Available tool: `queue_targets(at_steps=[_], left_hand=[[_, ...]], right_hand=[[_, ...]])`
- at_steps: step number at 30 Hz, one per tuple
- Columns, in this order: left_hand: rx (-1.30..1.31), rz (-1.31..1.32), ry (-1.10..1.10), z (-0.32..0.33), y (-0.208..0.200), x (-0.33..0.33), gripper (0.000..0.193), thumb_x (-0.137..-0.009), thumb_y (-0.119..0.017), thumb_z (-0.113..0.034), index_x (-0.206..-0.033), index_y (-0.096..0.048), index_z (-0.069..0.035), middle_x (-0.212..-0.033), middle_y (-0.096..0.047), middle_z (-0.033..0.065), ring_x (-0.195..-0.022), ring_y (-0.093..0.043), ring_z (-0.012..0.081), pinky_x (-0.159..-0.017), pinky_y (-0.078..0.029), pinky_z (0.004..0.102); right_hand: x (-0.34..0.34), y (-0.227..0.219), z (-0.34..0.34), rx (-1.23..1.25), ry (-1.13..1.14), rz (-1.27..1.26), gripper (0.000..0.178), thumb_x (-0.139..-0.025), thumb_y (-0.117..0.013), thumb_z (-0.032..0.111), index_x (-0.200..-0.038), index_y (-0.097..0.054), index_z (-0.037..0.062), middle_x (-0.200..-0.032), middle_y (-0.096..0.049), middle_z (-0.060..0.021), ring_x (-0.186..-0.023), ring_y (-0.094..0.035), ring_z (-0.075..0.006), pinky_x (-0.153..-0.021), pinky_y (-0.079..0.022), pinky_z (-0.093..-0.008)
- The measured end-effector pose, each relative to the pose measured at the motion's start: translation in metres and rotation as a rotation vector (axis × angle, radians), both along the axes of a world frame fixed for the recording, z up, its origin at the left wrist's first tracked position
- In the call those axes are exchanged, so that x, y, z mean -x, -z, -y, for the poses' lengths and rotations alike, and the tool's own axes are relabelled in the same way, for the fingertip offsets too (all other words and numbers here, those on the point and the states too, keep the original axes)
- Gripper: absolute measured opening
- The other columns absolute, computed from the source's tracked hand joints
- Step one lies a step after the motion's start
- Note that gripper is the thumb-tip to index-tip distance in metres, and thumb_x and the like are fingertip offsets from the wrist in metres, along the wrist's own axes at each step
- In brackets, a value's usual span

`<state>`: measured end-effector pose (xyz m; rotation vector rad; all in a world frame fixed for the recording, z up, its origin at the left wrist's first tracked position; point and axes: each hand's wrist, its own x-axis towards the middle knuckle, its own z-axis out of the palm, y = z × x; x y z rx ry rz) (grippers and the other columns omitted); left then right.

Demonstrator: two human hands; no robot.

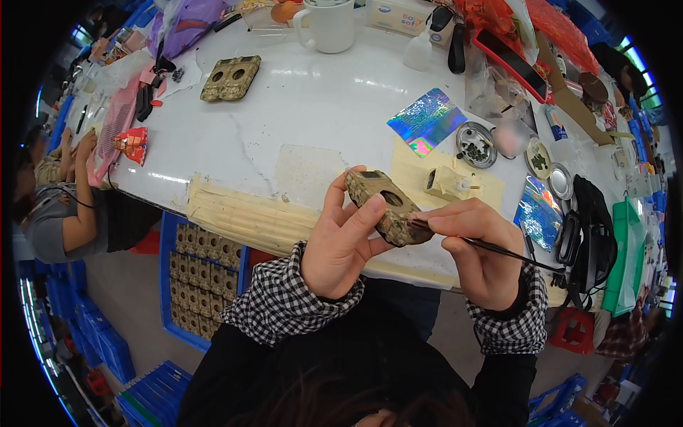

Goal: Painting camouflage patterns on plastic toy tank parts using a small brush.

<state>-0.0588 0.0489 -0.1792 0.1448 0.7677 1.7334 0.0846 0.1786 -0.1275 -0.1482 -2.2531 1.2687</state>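
My left hand (339, 245) grips a camouflage-patterned casing (384, 199) by its edges, tilted above the near edge of the table. A round opening shows in the casing's upper face. My right hand (484, 249) is closed around a slim black tool (509, 254), whose tip end meets the casing's right end. The fingers partly cover that tip, and I cannot tell exactly what it touches. Another camouflage casing (231, 78), with two round openings, lies at the far left of the table. Just beyond my right hand stands a small cream-coloured block (448, 183).
Small dark parts lie in a round metal dish (476, 145). Near it are shiny holographic sheets (427, 121), a red-edged phone (511, 64) and a black bag (594, 228). A white mug (326, 27) stands at the back. Below left, a blue crate (166, 270) holds several casings.
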Motion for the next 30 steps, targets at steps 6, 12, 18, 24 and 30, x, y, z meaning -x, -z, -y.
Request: queue_targets(at_steps=[6, 12, 18, 24, 30], left_hand=[[-0.02, -0.083, 0.041, 0.001, 0.003, 0.0, 0.047, -0.101, -0.044, -0.024, -0.142, -0.023, -0.016, -0.134, -0.044, 0.0088, -0.12, -0.053, 0.0233, -0.096, -0.051, 0.0411], [-0.066, 0.024, 0.057, 0.0, 0.002, 0.0, 0.056, -0.099, -0.052, -0.017, -0.143, -0.017, -0.015, -0.132, -0.045, 0.0115, -0.118, -0.053, 0.0219, -0.096, -0.05, 0.0416], [-0.09, 0.04, 0.062, -0.001, -0.001, -0.002, 0.056, -0.099, -0.05, -0.017, -0.144, -0.016, -0.016, -0.133, -0.044, 0.0112, -0.121, -0.051, 0.0226, -0.096, -0.049, 0.0422], [-0.093, 0.044, 0.065, -0.003, 0.0, -0.004, 0.056, -0.099, -0.05, -0.017, -0.145, -0.016, -0.016, -0.134, -0.043, 0.0116, -0.121, -0.05, 0.0227, -0.097, -0.048, 0.0422], [-0.088, -0.027, 0.073, -0.002, 0.002, -0.004, 0.052, -0.102, -0.043, -0.02, -0.147, -0.017, -0.018, -0.141, -0.039, 0.0108, -0.127, -0.047, 0.0274, -0.101, -0.046, 0.0461]], right_hand=[[-0.004, 0.011, 0.002, 0.19, 0.04, -0.069, 0.014, -0.089, -0.062, 0.003, -0.101, -0.064, -0.0037, -0.098, -0.069, -0.0153, -0.09, -0.066, -0.0237, -0.08, -0.051, -0.0325], [-0.008, 0.011, 0.007, 0.2, 0.074, -0.059, 0.014, -0.088, -0.064, 0.004, -0.099, -0.066, -0.0029, -0.1, -0.069, -0.0162, -0.096, -0.066, -0.027, -0.084, -0.051, -0.0351], [-0.012, 0.011, 0.007, 0.078, 0.09, -0.086, 0.013, -0.087, -0.063, 0.003, -0.099, -0.066, -0.0022, -0.099, -0.069, -0.0164, -0.101, -0.065, -0.0302, -0.091, -0.049, -0.0408], [-0.012, 0.023, 0.013, 0.255, 0.09, -0.146, 0.013, -0.09, -0.061, 0.006, -0.098, -0.065, -0.0032, -0.1, -0.069, -0.0172, -0.101, -0.065, -0.0304, -0.095, -0.047, -0.0438], [-0.011, 0.028, 0.015, 0.287, 0.115, -0.169, 0.014, -0.092, -0.059, 0.007, -0.099, -0.064, -0.0041, -0.099, -0.069, -0.0174, -0.1, -0.065, -0.0299, -0.096, -0.047, -0.0442]])
